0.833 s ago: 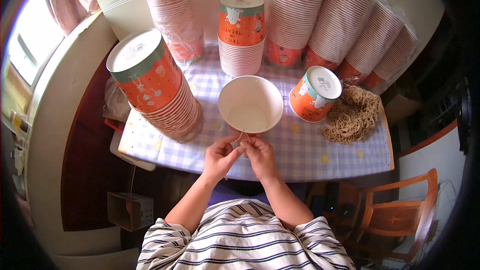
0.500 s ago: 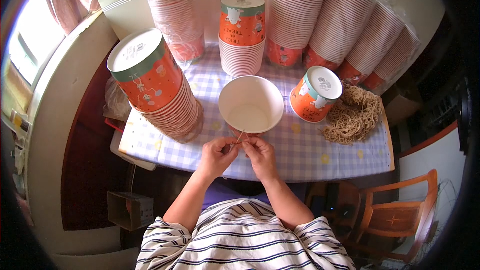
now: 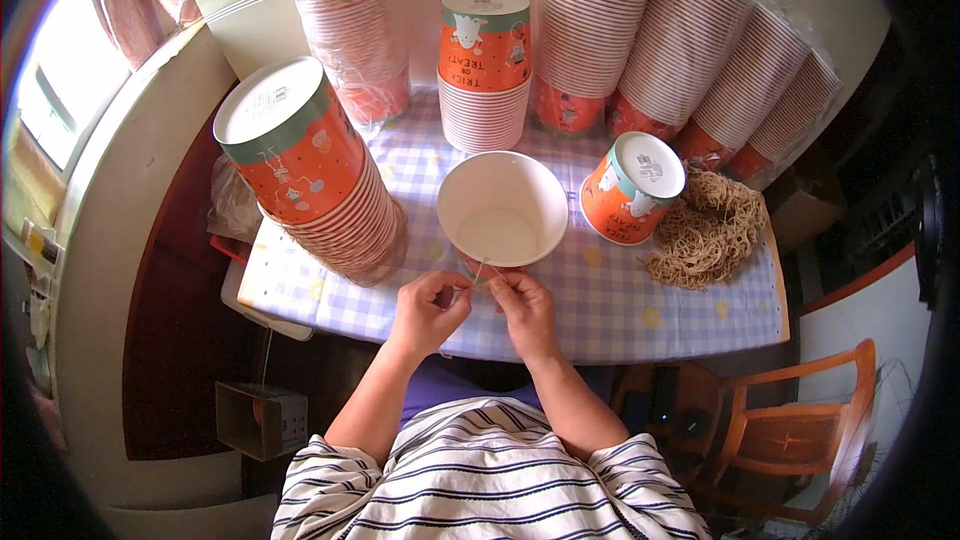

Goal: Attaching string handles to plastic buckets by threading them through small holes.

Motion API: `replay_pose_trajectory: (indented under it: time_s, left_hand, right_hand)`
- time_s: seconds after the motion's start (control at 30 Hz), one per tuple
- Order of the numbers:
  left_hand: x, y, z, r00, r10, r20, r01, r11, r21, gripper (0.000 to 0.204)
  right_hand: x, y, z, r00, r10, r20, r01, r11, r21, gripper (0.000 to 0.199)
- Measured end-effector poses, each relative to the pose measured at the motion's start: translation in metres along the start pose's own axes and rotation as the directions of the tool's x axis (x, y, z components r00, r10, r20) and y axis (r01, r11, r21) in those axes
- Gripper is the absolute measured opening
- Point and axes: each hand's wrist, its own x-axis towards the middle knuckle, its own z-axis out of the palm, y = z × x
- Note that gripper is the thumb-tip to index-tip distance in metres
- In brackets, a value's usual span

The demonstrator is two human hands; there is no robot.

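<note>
An open white paper cup stands upright on the checked tablecloth, just beyond my hands. My left hand and my right hand are close together at the cup's near rim, both pinching a thin tan rubber band stretched between their fingertips. A loose heap of the same rubber bands lies at the right of the table. An upside-down orange cup leans beside that heap.
A leaning stack of orange cups stands at left, a shorter upright stack behind the open cup. Tall wrapped cup stacks line the back wall. A wooden chair stands at lower right. A window is at left.
Both hands stay at the cup's near rim; the fingers have shifted slightly, working the rubber band between them.
</note>
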Motion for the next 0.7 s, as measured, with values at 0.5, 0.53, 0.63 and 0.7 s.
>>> replay_pose_trajectory:
  time_s: [0.5, 0.53, 0.63, 0.7]
  left_hand:
    - [-0.006, 0.000, 0.001, 0.991, -0.126, 0.050, 0.132, 0.975, -0.177, 0.010]
    - [-0.006, -0.001, 0.001, 0.989, -0.141, 0.048, 0.147, 0.972, -0.181, 0.009]
    - [-0.007, -0.001, 0.002, 0.987, -0.154, 0.038, 0.159, 0.971, -0.180, 0.009]
    - [-0.007, -0.004, 0.005, 0.989, -0.146, 0.020, 0.147, 0.968, -0.201, 0.009]
  right_hand:
    - [0.000, 0.002, -0.003, 0.999, 0.007, 0.034, -0.007, 1.000, 0.007, 0.011]
    - [0.000, 0.002, -0.003, 0.999, 0.003, 0.032, -0.004, 1.000, 0.002, 0.011]
    - [0.000, 0.005, -0.004, 1.000, 0.006, 0.027, -0.006, 1.000, -0.002, 0.011]
    - [0.000, 0.008, -0.005, 1.000, 0.012, 0.024, -0.012, 1.000, 0.000, 0.011]
